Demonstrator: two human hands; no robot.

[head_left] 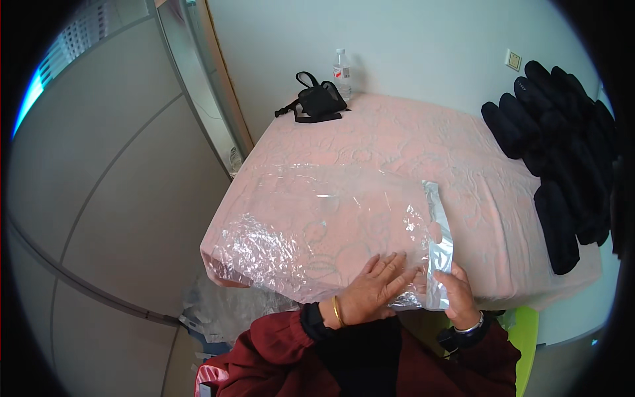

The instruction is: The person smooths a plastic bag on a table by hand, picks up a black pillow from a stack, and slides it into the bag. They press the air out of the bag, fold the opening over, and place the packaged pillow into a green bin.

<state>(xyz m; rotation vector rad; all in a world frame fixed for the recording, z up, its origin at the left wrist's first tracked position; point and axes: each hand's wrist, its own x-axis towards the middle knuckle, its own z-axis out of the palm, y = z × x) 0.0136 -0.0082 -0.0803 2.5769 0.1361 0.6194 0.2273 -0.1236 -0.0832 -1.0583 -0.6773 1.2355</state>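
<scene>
1. Tall grey panels [99, 172] stand along the left side.
2. Near left, crumpled clear plastic [228, 309] shows below the edge of the pink cloth [476, 159].
3. A clear plastic bag [337, 225] lies flat on the cloth, left and near, its most wrinkled part to the left.
4. Beyond it, on the far side, a black pouch [321, 100] with straps sits beside a clear bottle [341, 74].
5. The left hand [370, 289] rests palm down on the bag's near part — fingers spread slightly apart.
6. The right hand [461, 296] pinches the near end of the bag's silver strip [442, 258] — thumb on top, the fingers beneath mostly hidden.
7. Far right, a wall socket [513, 60] sits beyond piled black padded shapes [559, 132].
</scene>
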